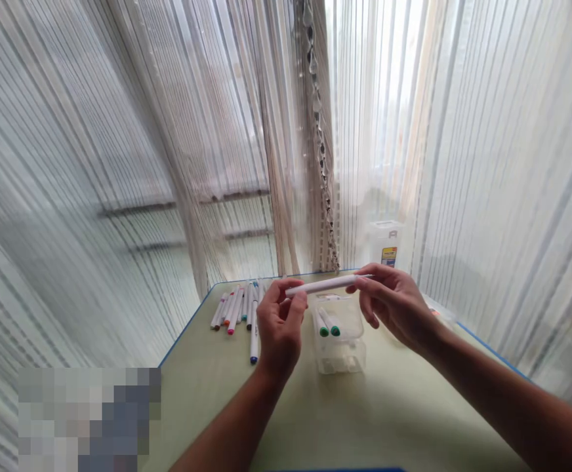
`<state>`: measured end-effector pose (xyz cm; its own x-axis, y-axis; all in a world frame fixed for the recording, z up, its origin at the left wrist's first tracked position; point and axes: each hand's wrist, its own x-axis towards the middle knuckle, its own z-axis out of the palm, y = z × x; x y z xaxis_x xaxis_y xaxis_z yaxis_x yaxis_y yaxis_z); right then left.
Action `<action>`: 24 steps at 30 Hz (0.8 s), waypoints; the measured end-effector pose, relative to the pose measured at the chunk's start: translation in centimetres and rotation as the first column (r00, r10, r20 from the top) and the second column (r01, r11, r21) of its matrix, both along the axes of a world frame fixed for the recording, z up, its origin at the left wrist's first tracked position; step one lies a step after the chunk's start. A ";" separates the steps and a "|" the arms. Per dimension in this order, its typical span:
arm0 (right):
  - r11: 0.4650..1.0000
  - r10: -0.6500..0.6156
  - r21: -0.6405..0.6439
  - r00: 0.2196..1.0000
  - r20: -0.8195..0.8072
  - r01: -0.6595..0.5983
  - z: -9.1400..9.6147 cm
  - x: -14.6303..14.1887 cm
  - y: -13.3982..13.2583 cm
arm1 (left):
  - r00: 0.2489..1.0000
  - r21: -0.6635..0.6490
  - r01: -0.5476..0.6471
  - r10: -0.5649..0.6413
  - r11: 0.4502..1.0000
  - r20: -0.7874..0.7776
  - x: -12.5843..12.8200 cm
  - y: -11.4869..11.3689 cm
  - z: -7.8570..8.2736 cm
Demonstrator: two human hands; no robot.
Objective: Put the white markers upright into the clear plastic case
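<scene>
A white marker (330,284) is held almost level between my two hands, above the table. My left hand (282,321) pinches its left end between thumb and fingers. At the other end, my right hand (394,298) grips it with thumb and fingertips, hiding the tip. Below the marker stands a clear plastic box (341,357) with its lid raised. Two green-ended markers (329,330) lie against the lid side of the box. Left of my left hand lie several white markers (237,308) with coloured ends, one with a dark blue end nearest my wrist.
The pale green table (207,406) has a blue edge. At the back right stands a translucent white container (387,242) with a yellow and blue label. String curtains (217,131) hang behind the table, with a beaded strand (320,144) among them.
</scene>
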<state>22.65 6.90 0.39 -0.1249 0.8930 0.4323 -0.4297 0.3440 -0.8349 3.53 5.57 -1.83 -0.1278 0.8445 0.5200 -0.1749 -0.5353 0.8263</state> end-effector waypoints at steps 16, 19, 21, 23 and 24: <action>0.999 -0.040 -0.011 0.998 0.049 0.041 -0.1 -0.1 0.0 | 0.999 0.007 0.015 -0.015 1.000 0.047 0.2 -0.1 0.3; 0.998 -0.066 -0.005 0.995 0.078 0.067 -0.1 -0.1 0.0 | 1.000 0.013 0.009 -0.009 1.000 0.029 0.2 -0.1 0.2; 0.997 -0.080 0.000 0.992 0.093 0.080 -0.1 0.0 -0.1 | 1.000 0.013 0.009 -0.009 1.000 0.018 0.1 0.0 0.2; 0.997 -0.080 0.006 0.992 0.095 0.079 -0.1 0.0 -0.1 | 1.000 0.011 0.010 -0.010 1.000 0.013 0.1 -0.1 0.1; 0.997 -0.076 0.007 0.993 0.092 0.075 -0.1 0.0 -0.1 | 1.000 0.010 0.009 -0.009 1.000 0.012 0.1 -0.1 0.1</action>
